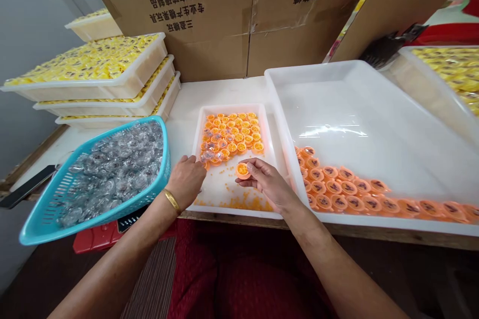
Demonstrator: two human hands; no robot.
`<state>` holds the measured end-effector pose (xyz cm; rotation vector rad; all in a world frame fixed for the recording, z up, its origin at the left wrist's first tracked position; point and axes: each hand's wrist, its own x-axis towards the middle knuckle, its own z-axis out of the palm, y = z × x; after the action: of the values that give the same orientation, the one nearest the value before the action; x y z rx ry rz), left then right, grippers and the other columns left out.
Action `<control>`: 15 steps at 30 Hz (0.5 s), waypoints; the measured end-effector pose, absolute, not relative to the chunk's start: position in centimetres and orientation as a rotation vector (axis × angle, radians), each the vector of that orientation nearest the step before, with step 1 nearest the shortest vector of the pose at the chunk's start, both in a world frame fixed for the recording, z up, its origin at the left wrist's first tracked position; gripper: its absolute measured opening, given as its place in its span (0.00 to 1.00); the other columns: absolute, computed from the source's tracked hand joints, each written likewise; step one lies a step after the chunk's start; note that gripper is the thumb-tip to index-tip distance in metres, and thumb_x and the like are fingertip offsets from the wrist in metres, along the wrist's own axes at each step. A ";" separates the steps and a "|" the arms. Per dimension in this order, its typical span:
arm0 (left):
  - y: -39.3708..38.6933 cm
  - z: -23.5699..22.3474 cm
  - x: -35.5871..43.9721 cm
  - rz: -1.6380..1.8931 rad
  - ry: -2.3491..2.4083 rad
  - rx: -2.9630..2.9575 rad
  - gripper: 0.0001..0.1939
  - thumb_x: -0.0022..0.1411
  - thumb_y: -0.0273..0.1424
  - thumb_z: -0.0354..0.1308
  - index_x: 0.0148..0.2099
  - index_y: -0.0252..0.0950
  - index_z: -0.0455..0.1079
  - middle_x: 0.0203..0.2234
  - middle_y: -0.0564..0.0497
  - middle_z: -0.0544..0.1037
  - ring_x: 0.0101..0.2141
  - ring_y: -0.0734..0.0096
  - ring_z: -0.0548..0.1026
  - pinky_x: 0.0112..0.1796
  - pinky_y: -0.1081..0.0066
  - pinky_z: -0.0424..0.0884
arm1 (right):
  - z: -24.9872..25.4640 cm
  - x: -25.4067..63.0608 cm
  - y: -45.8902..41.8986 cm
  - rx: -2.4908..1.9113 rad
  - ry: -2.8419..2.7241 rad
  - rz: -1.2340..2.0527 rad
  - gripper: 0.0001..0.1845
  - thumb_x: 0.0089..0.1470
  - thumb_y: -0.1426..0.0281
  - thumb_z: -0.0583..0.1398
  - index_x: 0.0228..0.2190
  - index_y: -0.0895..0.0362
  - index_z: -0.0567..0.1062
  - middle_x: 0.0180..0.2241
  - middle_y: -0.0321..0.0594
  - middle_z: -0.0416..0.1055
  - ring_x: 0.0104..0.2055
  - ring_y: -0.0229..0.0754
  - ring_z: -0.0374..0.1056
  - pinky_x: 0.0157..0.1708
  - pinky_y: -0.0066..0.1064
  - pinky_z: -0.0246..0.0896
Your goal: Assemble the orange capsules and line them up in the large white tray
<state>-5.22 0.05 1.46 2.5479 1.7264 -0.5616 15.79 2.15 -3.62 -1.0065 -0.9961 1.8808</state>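
**Cardboard panel (217,52) before me**

Its printed lettering stands upside down to me. On my left rise stacked trays (149,62) of yellow pieces; on my right sits another yellow-filled tray (430,77). Something red and flat (95,240) shows low at my left.

We record 1 middle tray (232,106) on the table (220,90), the basket (93,220) left, 1 right-hand tray (337,102), cardboard (209,55) behind; 3 stacked trays (93,91) behind the basket.

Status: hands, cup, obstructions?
Right hand: grip on orange cup, open side showing, over small tray. Left hand: at tray's left edge, grip unclear. Blue basket close left; cup unobstructed.
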 end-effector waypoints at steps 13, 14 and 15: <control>-0.4 -0.7 -4.4 -0.663 1.510 2.576 0.07 0.56 0.22 0.56 0.36 0.33 0.73 0.32 0.38 0.78 0.43 0.53 0.72 0.42 0.60 0.62 | -3.3 15.7 2.1 -1.026 -1.050 1.898 0.18 0.48 0.55 0.63 0.33 0.56 0.71 0.29 0.34 0.70 0.31 0.38 0.72 0.38 0.35 0.69; -0.4 -0.7 -4.4 -0.673 1.496 2.565 0.07 0.56 0.22 0.56 0.37 0.33 0.73 0.33 0.38 0.77 0.42 0.54 0.73 0.41 0.60 0.63 | -3.2 15.7 2.1 -1.029 -1.050 1.897 0.18 0.48 0.55 0.63 0.34 0.56 0.71 0.29 0.34 0.70 0.31 0.38 0.73 0.38 0.35 0.69; -0.5 -0.7 -4.5 -0.674 1.492 2.549 0.07 0.56 0.22 0.55 0.38 0.33 0.72 0.33 0.39 0.77 0.40 0.55 0.73 0.40 0.61 0.64 | -3.2 15.7 2.1 -1.030 -1.051 1.892 0.17 0.48 0.56 0.63 0.34 0.56 0.71 0.29 0.34 0.70 0.31 0.38 0.73 0.38 0.35 0.69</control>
<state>-4.45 -0.47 -0.69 2.5491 1.4917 -0.6737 15.72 2.05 -3.24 -1.0304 -1.0509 1.8924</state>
